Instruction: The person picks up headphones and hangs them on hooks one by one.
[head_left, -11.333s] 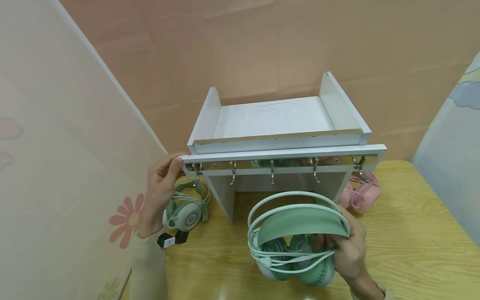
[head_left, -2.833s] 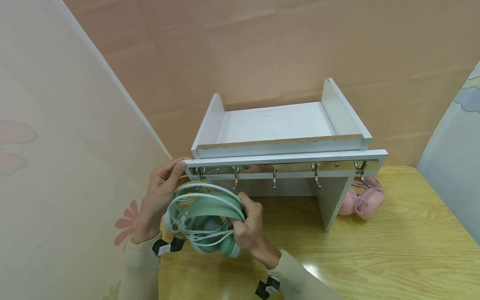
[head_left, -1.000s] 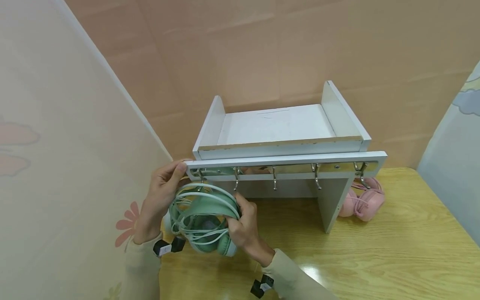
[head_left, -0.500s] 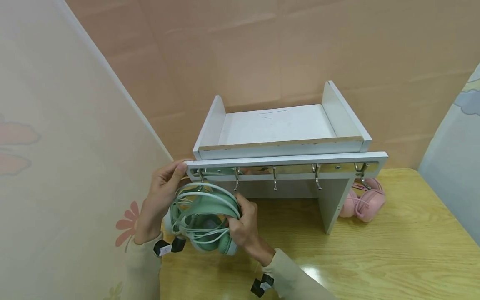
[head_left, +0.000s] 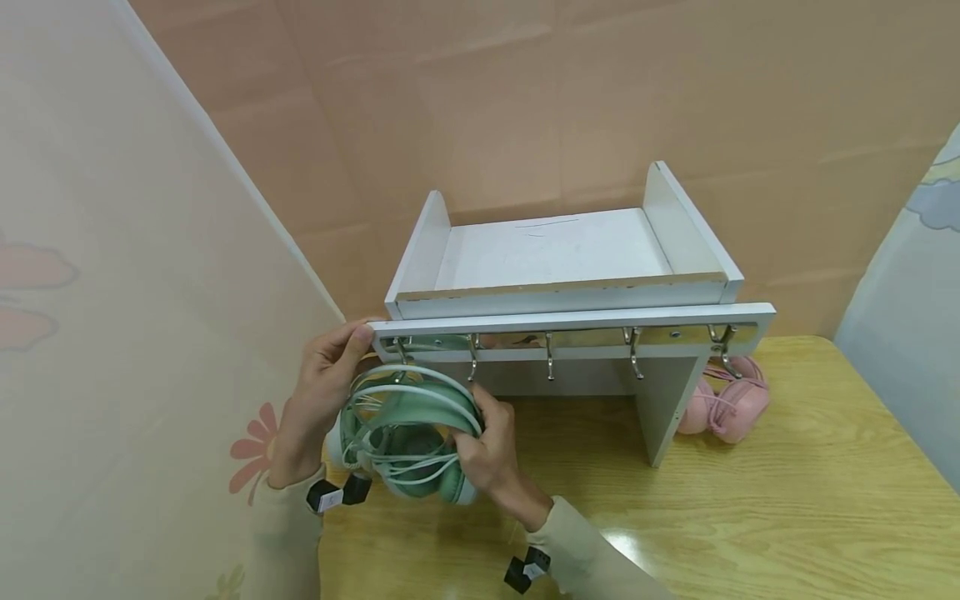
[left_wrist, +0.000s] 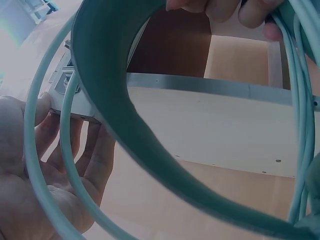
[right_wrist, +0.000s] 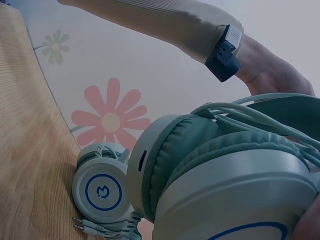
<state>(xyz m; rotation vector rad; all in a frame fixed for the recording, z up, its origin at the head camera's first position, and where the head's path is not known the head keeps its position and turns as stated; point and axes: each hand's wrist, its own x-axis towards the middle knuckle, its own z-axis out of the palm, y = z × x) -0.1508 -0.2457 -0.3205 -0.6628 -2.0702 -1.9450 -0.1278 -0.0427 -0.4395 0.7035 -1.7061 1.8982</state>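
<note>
My left hand (head_left: 324, 387) pinches the left end of the white hook rail (head_left: 510, 326), thumb in front and fingers behind. My right hand (head_left: 489, 446) grips the right side of a pair of green-and-white headphones (head_left: 431, 407), held in the air with its cable bundled round it. The top of its headband overlaps the leftmost hook (head_left: 401, 343) in the head view. In the left wrist view the green headband (left_wrist: 145, 145) arches across the rail end. Its ear cups (right_wrist: 235, 185) fill the lower right wrist view.
The rail runs along the front of a white shelf (head_left: 555, 246) on a wooden table (head_left: 810, 500). A second green-and-white pair of headphones (right_wrist: 102, 192) lies by the left wall, mostly hidden in the head view. Pink headphones (head_left: 738, 408) lie right of the shelf.
Over the earlier frames my right hand has carried the green headphones left, from below the rail's right half to its leftmost hook. During the last second they barely shift. My left hand keeps its grip.
</note>
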